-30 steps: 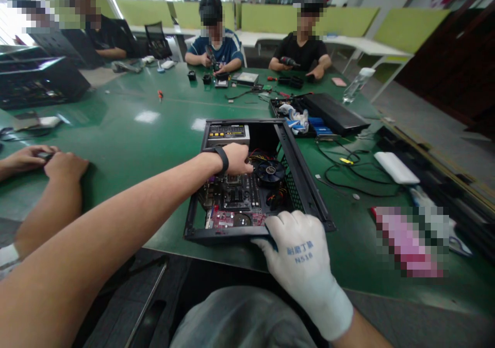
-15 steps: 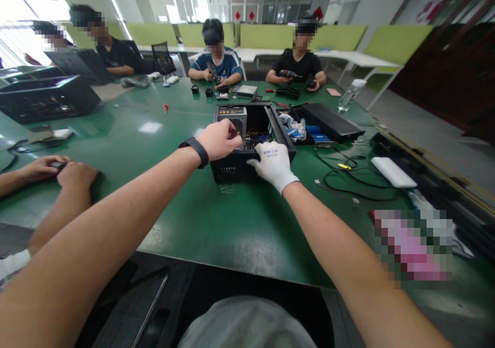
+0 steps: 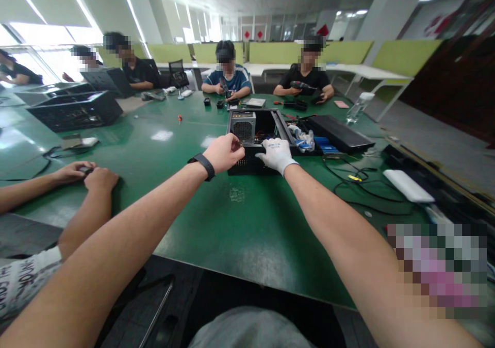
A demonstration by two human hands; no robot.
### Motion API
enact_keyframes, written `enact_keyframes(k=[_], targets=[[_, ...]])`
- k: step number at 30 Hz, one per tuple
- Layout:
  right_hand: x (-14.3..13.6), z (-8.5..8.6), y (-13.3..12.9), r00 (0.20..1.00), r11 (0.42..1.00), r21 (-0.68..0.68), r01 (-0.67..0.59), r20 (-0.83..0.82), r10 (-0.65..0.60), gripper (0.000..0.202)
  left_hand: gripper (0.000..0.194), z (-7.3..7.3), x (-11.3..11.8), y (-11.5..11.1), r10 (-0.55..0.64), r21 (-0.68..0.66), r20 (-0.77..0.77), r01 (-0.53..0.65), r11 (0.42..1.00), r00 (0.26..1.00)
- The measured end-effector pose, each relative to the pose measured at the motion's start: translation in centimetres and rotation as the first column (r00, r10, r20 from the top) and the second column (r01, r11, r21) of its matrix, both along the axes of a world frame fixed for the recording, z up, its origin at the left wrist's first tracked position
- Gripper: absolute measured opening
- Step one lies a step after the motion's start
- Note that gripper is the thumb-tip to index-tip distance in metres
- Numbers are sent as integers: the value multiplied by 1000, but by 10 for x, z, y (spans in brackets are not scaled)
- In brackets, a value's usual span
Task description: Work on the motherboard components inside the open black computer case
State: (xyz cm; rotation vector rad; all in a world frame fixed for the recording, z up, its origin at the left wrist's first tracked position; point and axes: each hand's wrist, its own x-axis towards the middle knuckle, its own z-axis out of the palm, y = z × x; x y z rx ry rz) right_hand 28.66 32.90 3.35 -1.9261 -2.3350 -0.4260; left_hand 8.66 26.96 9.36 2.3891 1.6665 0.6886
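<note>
An open black computer case (image 3: 249,166) lies on the green table in front of me, with a grey power supply (image 3: 244,127) at its left inside. My left hand (image 3: 225,153), bare with a dark wristband, is at the case's near left edge, its thumb and fingers pinched together on something too small to make out. The white-gloved right hand (image 3: 277,154) rests over the near right edge of the case, fingers over the rim and thumb apart on the near side. The fingertips inside the case are partly hidden.
Right of the case lie a black panel (image 3: 340,132), cables (image 3: 358,172), a white box (image 3: 408,185) and a water bottle (image 3: 359,108). At left, a neighbour's hands (image 3: 91,172) hold a small dark part; another case (image 3: 77,111) stands behind. People sit across the table.
The view has shifted, so most things appear lower and further right. The case's near side has tipped or moved slightly, and both hands remain at its near edge.
</note>
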Motion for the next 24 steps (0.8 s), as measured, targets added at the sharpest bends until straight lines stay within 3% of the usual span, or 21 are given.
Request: enact_keyframes(k=[4, 8, 13, 18, 24], targets=[[-2, -2, -33, 1000, 1000, 13, -16, 0, 16, 44, 27, 5, -4, 1, -10, 20, 7, 10, 1000, 1000], [-3, -10, -83, 999, 999, 37, -34, -4, 35, 41, 32, 7, 1, 5, -36, 14, -31, 36, 999, 999], [-2, -16, -151, 999, 998, 46, -43, -6, 43, 37, 40, -12, 19, 14, -108, -64, -216, 96, 993, 970], [-1, -17, -210, 998, 998, 28, -54, -25, 54, 30, 32, -39, 45, 16, -251, -223, -500, 157, 962, 829], [4, -20, -265, 993, 997, -5, -78, -92, 77, 22, 46, -47, 73, 8, -399, -442, -646, 107, 891, 651]])
